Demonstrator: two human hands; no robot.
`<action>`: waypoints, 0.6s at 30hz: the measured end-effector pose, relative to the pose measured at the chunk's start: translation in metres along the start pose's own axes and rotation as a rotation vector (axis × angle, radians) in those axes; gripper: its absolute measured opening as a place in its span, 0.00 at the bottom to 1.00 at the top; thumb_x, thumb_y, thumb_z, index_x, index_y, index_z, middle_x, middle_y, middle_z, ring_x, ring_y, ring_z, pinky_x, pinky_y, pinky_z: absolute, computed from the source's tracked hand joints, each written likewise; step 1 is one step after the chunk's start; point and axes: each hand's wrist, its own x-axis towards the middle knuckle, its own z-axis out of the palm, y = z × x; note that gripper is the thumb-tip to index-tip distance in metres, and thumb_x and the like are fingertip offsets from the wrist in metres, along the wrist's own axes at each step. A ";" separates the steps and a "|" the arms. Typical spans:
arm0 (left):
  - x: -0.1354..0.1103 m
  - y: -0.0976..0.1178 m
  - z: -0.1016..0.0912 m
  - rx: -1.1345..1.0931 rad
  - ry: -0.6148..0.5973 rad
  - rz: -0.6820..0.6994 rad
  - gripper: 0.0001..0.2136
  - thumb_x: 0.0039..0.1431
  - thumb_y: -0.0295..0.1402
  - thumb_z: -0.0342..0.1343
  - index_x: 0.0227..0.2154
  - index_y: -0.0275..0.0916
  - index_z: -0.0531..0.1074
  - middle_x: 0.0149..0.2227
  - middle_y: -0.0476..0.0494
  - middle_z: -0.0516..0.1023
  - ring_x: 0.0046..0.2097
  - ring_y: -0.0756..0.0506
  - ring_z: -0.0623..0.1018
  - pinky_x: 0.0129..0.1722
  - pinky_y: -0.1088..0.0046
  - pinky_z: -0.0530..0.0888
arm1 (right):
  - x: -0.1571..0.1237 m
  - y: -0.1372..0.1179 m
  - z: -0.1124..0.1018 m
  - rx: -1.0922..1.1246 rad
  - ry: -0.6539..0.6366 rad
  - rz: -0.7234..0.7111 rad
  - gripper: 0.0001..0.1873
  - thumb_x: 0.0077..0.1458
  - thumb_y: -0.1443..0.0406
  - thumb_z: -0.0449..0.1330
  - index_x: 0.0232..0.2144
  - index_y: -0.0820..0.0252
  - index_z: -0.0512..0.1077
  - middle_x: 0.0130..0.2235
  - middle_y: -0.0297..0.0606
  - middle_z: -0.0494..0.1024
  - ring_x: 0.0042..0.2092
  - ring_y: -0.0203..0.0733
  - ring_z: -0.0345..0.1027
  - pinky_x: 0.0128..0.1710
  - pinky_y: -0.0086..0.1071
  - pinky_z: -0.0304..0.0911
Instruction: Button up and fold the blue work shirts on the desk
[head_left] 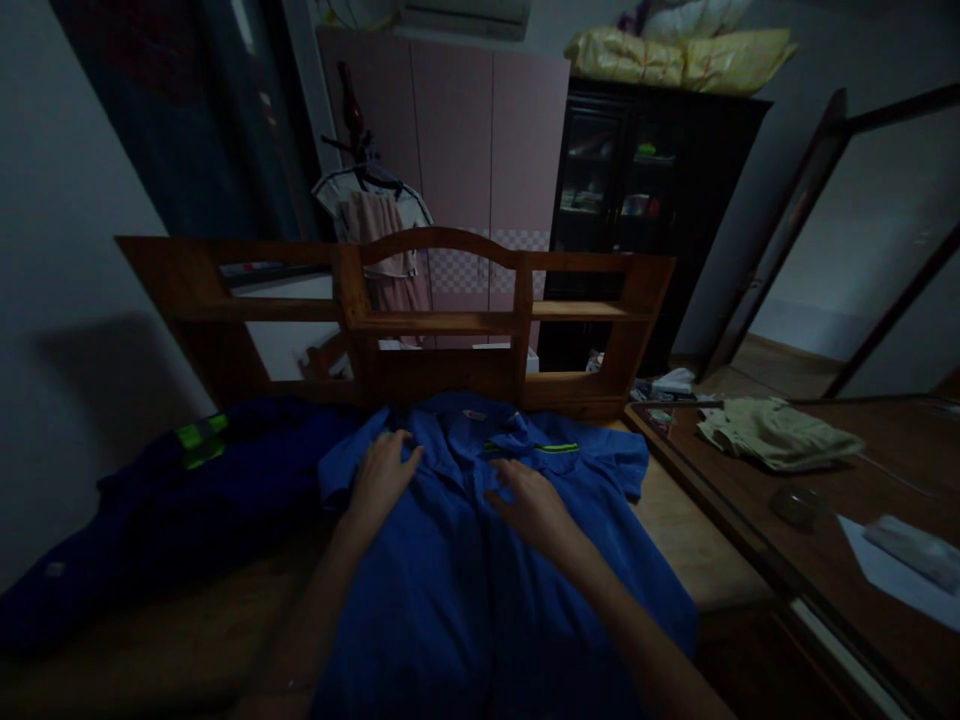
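A blue short-sleeved shirt (450, 560) lies spread on the wooden surface, its collar away from me and a bright green trim on the right chest. Over its left shoulder area is my left hand (386, 465), fingers apart and nothing visible in them. My right hand (529, 500) is above the shirt front near the green trim, with its fingers spread and slightly curled. Whether either hand touches the cloth is hard to tell in the dim light. Left of the shirt rests a darker blue garment (217, 510) with a bright green patch.
A wooden shelf unit (435, 322) stands behind the shirt. On the brown table (750, 500) at right are a folded khaki garment (776, 432), a glass ashtray-like dish (796, 507) and white paper (892, 570). Clothes hang on a rack (371, 200) before pink wardrobe doors (454, 140).
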 end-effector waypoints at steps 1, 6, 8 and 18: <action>-0.008 -0.011 -0.010 0.120 0.093 -0.039 0.19 0.57 0.43 0.51 0.47 0.38 0.67 0.50 0.34 0.68 0.52 0.37 0.68 0.52 0.58 0.63 | 0.021 -0.007 0.016 -0.040 0.000 -0.038 0.23 0.57 0.62 0.56 0.54 0.60 0.62 0.46 0.43 0.71 0.47 0.44 0.65 0.46 0.32 0.61; -0.023 -0.072 -0.049 0.357 0.231 -0.254 0.29 0.52 0.47 0.55 0.53 0.35 0.63 0.50 0.28 0.67 0.51 0.31 0.67 0.49 0.53 0.64 | 0.090 -0.034 0.092 -0.199 -0.058 -0.103 0.35 0.54 0.69 0.56 0.62 0.64 0.49 0.53 0.51 0.64 0.53 0.51 0.58 0.52 0.43 0.55; -0.021 -0.090 -0.057 0.277 0.144 -0.189 0.18 0.56 0.43 0.50 0.44 0.37 0.70 0.42 0.35 0.72 0.46 0.37 0.71 0.46 0.61 0.66 | 0.107 -0.037 0.110 -0.186 -0.067 -0.051 0.33 0.54 0.73 0.53 0.61 0.68 0.50 0.53 0.55 0.64 0.53 0.51 0.58 0.52 0.44 0.55; 0.000 -0.146 -0.117 -0.161 0.241 -0.355 0.11 0.55 0.37 0.47 0.36 0.39 0.70 0.34 0.45 0.77 0.36 0.45 0.76 0.35 0.74 0.69 | 0.175 0.017 0.106 0.198 0.080 0.204 0.18 0.61 0.66 0.42 0.44 0.70 0.68 0.39 0.46 0.74 0.39 0.41 0.68 0.37 0.28 0.61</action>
